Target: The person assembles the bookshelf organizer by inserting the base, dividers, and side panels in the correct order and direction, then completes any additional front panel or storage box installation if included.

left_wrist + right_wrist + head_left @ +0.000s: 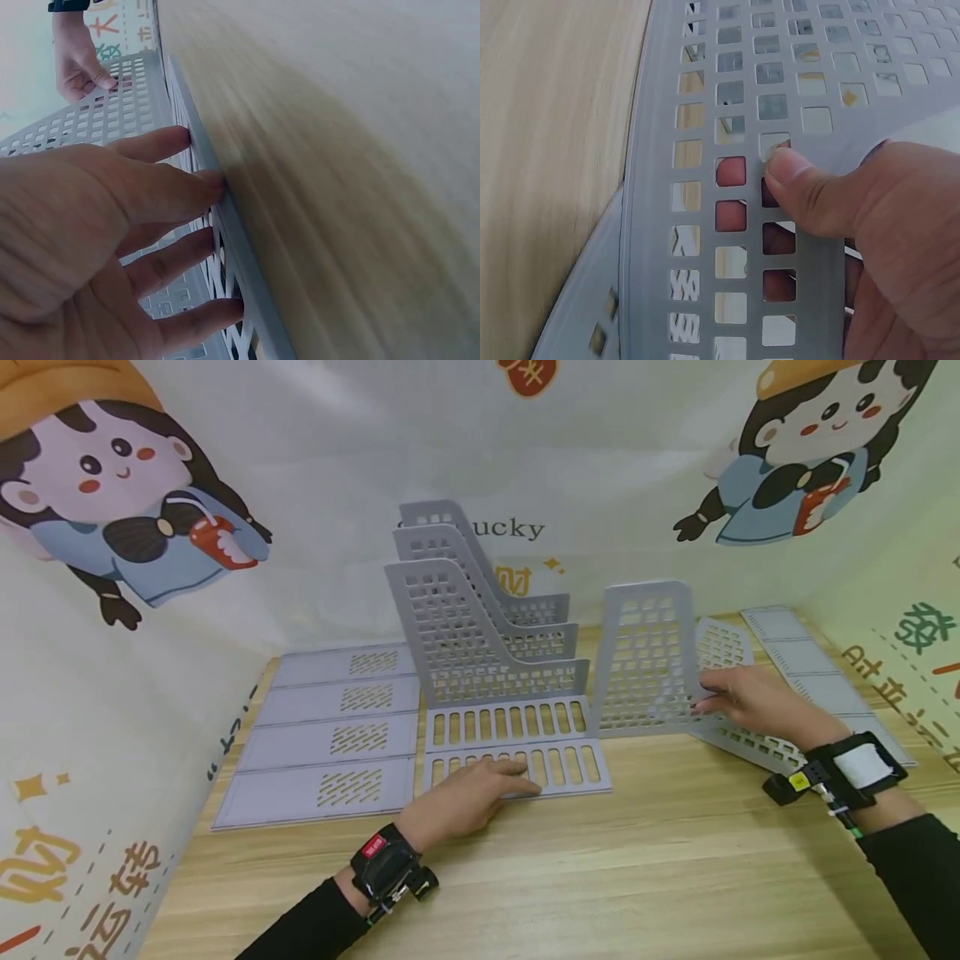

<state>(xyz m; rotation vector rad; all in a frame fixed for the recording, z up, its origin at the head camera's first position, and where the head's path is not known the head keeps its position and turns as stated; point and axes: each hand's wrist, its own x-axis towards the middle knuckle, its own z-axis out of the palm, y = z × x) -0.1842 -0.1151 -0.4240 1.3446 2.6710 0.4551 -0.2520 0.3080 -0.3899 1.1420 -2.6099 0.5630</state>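
we hold the panel [648, 658] upright, right of the base [517, 746]; right hand [750, 696] fingers pinching its edge | left hand [467, 795] fingers resting relaxed on base | risk: one-sided pinch might let it twist into dividers [453, 628]

Upright panel [651, 652]: grey, grid of squarish holes. Tall dividers [465, 635]: same grey, likewise gridded. Slotted panels [517, 746]: paler grey, rows of long slots. Left-hand flat panels [300, 714]: lilac-grey, slanted slits. Tabletop [570, 868]: yellowish wood grain. Sleeves [311, 927]: black. Backdrop [322, 468]: white, blue-clad cartoon figures.
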